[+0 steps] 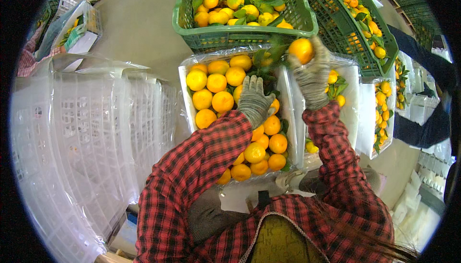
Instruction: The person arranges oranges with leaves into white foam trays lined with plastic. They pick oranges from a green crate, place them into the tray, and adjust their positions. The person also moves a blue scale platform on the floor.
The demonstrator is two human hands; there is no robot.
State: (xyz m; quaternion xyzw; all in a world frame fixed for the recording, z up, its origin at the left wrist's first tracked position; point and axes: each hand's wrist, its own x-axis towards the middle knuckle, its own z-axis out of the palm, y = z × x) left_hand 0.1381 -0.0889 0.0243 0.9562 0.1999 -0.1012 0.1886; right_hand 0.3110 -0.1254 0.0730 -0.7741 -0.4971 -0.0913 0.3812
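Before me stands a white crate point(184, 93) lined with clear plastic and filled with orange citrus fruit. My left hand point(254, 101), in a grey knit glove, lies flat over the fruit in its middle, fingers stretched toward the far side. My right hand point(310, 72), gloved alike and slightly blurred, is raised above the gap between this crate and a second lined white crate point(352, 101). It holds an orange citrus fruit point(301, 51) at its fingertips. Blurred green leaves show just left of that fruit. The second crate holds a few leafy fruits, partly hidden by my right forearm.
Beyond the white crates, a green plastic crate point(245, 29) holds leafy citrus, with another green crate point(390, 61) to its right. Nested white plastic crates point(90, 119) fill the left side. Other people's gloved hand point(75, 36) and dark sleeve point(417, 52) appear at far left and right.
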